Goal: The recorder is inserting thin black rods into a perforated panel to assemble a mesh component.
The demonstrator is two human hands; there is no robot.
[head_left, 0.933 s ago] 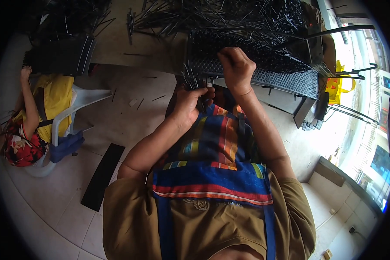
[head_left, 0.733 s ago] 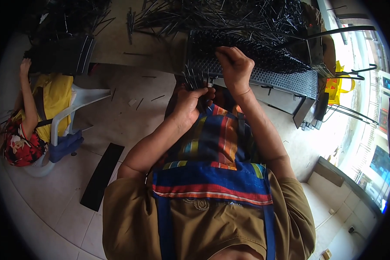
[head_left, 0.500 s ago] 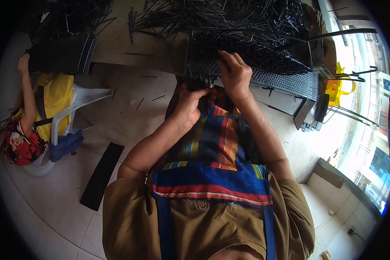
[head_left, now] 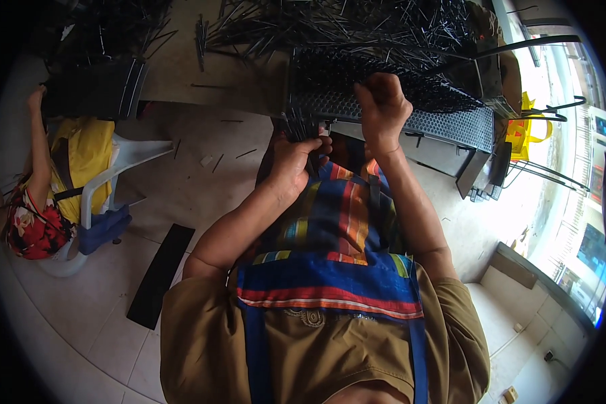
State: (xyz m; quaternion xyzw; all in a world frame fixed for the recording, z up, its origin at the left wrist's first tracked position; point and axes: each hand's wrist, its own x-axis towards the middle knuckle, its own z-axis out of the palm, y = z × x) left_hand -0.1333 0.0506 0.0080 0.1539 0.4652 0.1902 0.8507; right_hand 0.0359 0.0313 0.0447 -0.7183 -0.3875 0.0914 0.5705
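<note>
Below the table's front edge, my left hand (head_left: pixel 293 160) is closed around a bunch of thin black sticks (head_left: pixel 299 125), their ends poking up past the thumb. My right hand (head_left: pixel 387 113) hovers over the front of a perforated metal rack (head_left: pixel 459 132), with its fingers curled together. Whatever those fingers may hold is too small to make out. Many black sticks (head_left: pixel 330 67) stand densely in the rack's holes behind my right hand, while its front rows of holes show bare.
Loose black sticks (head_left: pixel 357 28) lie heaped on the table (head_left: pixel 239 87) behind the rack. At the left, another person (head_left: pixel 40 161) sits on a white plastic chair (head_left: pixel 104 182) beside a dark box (head_left: pixel 91 91). A black strip (head_left: pixel 161 276) lies on the floor; a yellow bag (head_left: pixel 528 138) hangs right.
My right hand has moved right and slightly up along the rack, its fingers curling tighter. My left hand stays nearly in place, with its stick bunch now more visible.
</note>
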